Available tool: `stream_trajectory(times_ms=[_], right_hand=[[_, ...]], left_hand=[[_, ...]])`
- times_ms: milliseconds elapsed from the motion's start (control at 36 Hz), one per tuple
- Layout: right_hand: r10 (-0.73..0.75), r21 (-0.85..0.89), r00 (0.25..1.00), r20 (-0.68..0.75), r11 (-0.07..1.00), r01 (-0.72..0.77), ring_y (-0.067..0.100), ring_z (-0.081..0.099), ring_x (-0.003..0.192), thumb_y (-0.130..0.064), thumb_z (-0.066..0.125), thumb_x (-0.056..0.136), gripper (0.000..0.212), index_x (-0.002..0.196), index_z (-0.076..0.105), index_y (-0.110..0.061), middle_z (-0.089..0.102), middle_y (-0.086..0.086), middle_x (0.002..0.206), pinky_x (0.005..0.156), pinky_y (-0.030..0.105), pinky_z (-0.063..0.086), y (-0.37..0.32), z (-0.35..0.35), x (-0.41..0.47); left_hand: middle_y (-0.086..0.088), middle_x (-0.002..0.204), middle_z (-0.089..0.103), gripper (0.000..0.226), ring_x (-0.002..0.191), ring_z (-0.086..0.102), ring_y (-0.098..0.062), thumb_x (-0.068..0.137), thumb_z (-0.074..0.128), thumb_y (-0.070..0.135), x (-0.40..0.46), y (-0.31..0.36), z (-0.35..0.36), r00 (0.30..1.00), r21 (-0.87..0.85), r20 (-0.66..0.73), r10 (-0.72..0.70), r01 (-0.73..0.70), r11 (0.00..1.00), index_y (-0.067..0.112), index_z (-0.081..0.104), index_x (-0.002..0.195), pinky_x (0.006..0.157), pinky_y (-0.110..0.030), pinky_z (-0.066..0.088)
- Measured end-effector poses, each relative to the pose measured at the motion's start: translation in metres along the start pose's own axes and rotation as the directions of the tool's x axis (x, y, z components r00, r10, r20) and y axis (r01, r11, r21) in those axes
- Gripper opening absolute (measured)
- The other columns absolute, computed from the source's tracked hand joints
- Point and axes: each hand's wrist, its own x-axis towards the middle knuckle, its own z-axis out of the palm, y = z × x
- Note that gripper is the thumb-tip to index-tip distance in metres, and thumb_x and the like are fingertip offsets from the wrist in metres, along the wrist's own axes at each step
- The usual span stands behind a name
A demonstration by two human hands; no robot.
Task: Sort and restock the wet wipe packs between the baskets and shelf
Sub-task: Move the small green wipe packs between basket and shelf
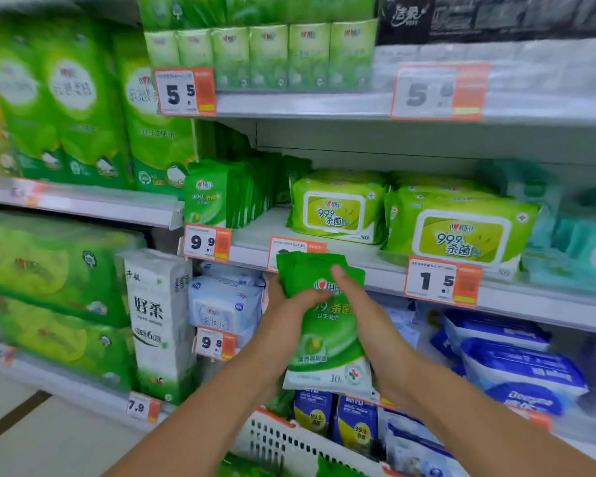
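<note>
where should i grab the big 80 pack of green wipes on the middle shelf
Take the big green 80-count pack by its two short ends, coming straight in from the front. It lies flat with its lid facing out, space to its left, and another pack close on its right.

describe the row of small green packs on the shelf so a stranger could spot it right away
Find the middle shelf with the large lime-green flip-lid wipe packs. At its left end, above the orange price tag reading 9.9, stands the row of small dark green upright wipe packs. Unlike the flat-lying large packs, they stand on edge, filed front to back.
</note>
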Motion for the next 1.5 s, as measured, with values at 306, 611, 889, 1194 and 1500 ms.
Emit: stream_trajectory(times_ms=[306,611,889,1194,1500], right_hand=[[-0.258,0.223,0.933,-0.250,0.923,0.315,0.024,0.072,0.103,-0.039,0.073,0.080,0.053,0.127,0.061,-0.019,0.075,0.002,0.114,0.088,0.046,0.059,-0.009,0.006,0.035],[-0.191,0.180,0.979,-0.065,0.963,0.200,0.024,0.072,0.104,-0.030,0.079,0.072,0.057,0.125,0.065,-0.014,0.075,0.005,0.112,0.098,0.045,0.054,0.010,0.027,0.040],[-0.178,-0.045,0.984,0.030,0.983,0.179,0.021,0.074,0.097,-0.011,0.078,0.072,0.049,0.120,0.066,-0.009,0.076,0.007,0.108,0.086,0.036,0.060,-0.026,0.020,0.043],[-0.199,-0.216,0.980,0.016,0.956,0.197,0.022,0.075,0.090,0.001,0.077,0.078,0.029,0.105,0.070,-0.008,0.077,0.009,0.098,0.083,0.040,0.061,-0.096,0.035,0.122],[-0.293,-0.623,0.956,-0.001,0.748,0.228,0.020,0.074,0.096,-0.038,0.100,0.025,0.094,0.111,0.072,-0.012,0.077,0.000,0.104,0.097,0.041,0.055,-0.138,0.041,0.263]], left_hand=[[-0.008,0.114,0.072,0.079,0.107,0.066,-0.029,0.076,0.043,0.083,-0.002,-0.003,-0.016,0.972,-0.399,0.064,-0.228,0.234,0.886,0.025,0.061,0.127,0.086,-0.045,0.048],[-0.032,0.107,0.069,0.068,0.101,0.065,-0.040,0.096,0.038,0.059,0.000,0.013,-0.020,0.959,-0.804,0.064,-0.276,0.213,0.556,-0.001,0.063,0.120,0.091,-0.054,0.048],[-0.022,0.109,0.072,0.044,0.101,0.069,-0.038,0.092,0.048,0.036,0.024,0.021,-0.016,0.986,-0.687,0.039,-0.163,0.145,0.712,0.006,0.071,0.115,0.093,-0.049,0.052],[-0.005,0.102,0.069,0.042,0.091,0.067,-0.022,0.102,0.038,0.050,0.082,0.053,-0.049,0.968,-0.395,-0.243,0.071,-0.165,0.904,0.018,0.064,0.109,0.079,-0.031,0.053],[-0.006,0.164,0.015,0.081,0.149,0.021,-0.024,0.091,0.062,0.046,0.168,0.050,-0.136,0.792,0.900,0.060,0.608,-0.306,0.310,0.015,0.024,0.155,0.118,-0.039,0.023]])
